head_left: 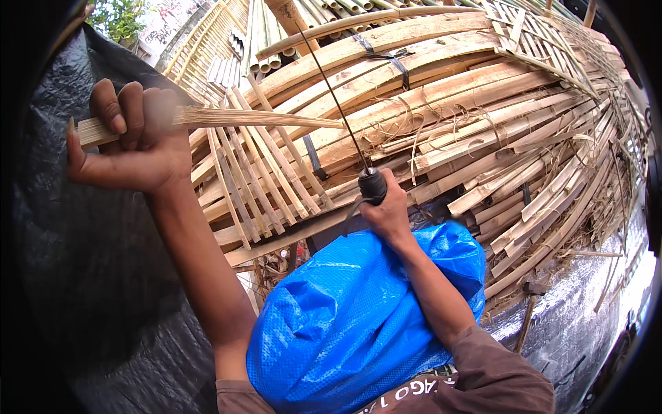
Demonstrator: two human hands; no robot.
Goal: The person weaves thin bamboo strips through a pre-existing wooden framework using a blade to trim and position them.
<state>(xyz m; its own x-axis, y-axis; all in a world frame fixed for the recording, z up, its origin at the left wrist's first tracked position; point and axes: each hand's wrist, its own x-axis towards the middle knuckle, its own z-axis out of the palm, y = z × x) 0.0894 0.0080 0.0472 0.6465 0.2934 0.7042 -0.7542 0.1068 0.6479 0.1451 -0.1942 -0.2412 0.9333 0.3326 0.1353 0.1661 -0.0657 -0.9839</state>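
Note:
Raised at the upper left, my left hand (131, 152) is closed around a pale bamboo strip (262, 119). The strip points right and tapers to a thin end close to the knife blade; whether they touch I cannot tell. My right hand (387, 212), at the middle, grips the black-wrapped handle of a long knife (373, 186). Its thin dark blade, seen nearly edge-on, slants up and left, away from me. Blue woven plastic sheeting (345, 310) covers my lap, under my right forearm.
Split bamboo lengths (441, 93) lie in a large heap ahead and to the right, some bound with black straps. A slatted bamboo panel (269, 183) lies left of the knife. Black plastic sheeting (89, 276) hangs at the left. A wooden-handled tool (528, 317) lies at the lower right.

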